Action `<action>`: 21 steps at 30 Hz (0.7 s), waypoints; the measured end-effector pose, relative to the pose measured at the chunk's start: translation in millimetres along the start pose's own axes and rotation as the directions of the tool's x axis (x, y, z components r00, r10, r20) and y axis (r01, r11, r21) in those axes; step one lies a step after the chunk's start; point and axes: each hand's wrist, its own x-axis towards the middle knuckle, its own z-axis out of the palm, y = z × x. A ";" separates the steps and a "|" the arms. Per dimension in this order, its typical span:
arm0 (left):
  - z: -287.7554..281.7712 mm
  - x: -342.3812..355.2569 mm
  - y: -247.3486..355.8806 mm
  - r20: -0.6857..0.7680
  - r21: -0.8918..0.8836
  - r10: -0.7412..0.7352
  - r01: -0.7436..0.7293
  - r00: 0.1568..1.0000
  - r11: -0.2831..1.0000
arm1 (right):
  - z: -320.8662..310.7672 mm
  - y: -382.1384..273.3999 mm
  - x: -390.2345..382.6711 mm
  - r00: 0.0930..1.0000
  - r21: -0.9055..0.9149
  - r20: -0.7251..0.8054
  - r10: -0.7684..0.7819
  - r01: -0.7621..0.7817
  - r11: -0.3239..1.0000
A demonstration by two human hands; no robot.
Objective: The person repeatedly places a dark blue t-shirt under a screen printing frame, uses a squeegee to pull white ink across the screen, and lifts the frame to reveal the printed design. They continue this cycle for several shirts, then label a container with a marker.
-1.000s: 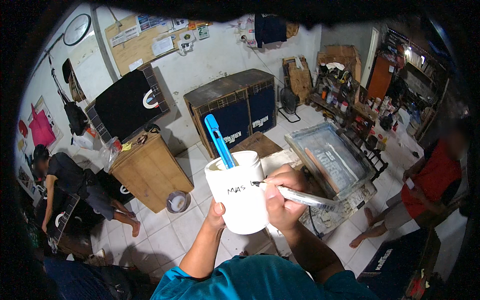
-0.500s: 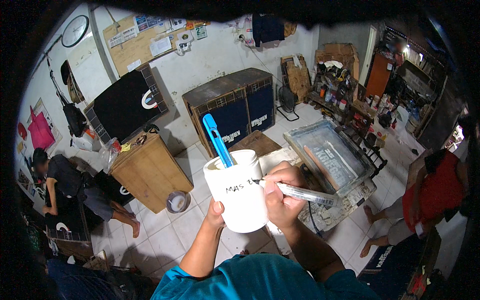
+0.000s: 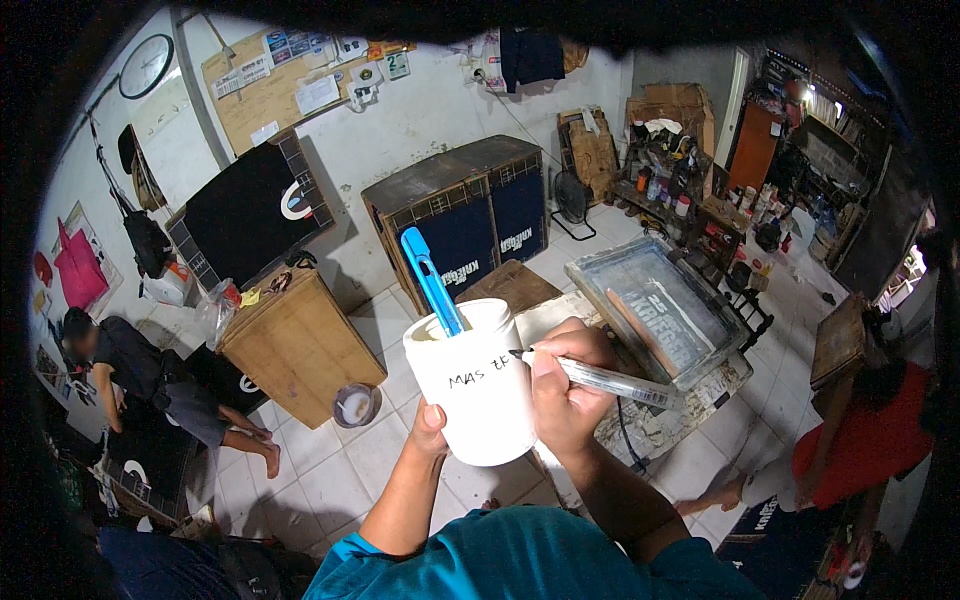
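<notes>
My left hand (image 3: pixel 432 424) holds a white plastic tub (image 3: pixel 478 395) from below, thumb on its near side, in the middle of the view. A blue spatula handle (image 3: pixel 431 281) sticks up out of the tub. My right hand (image 3: pixel 566 385) grips a clear-barrelled marker pen (image 3: pixel 612 381) with its tip touching the tub's wall, where black handwritten letters run along the side.
A screen-printing frame (image 3: pixel 658 309) lies on a stained table right of my hands. A wooden cabinet (image 3: pixel 295 343), a small round tin (image 3: pixel 355 405) on the tiled floor, dark crates (image 3: pixel 470 213), a seated person (image 3: pixel 130 370) at left, a person in red (image 3: pixel 865 440) at right.
The pen tip has moved right along the tub's wall and more black letters stand there. The person in red has shifted at the right edge.
</notes>
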 end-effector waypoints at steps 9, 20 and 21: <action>-1.8 2.5 -2.7 -0.064 0.009 0.039 -0.038 0.997 0.999 | -8.0 -11.7 -7.9 0.976 -0.010 0.177 -0.129 0.133 0.991; 3.1 15.6 4.3 -0.063 0.044 0.115 -0.112 0.991 0.993 | -2.8 -11.6 -3.5 0.887 -0.140 0.396 -0.236 0.313 0.939; 3.7 15.8 5.0 -0.061 0.057 0.117 -0.114 0.991 0.992 | -2.6 -11.9 -2.7 0.878 -0.133 0.407 -0.252 0.330 0.935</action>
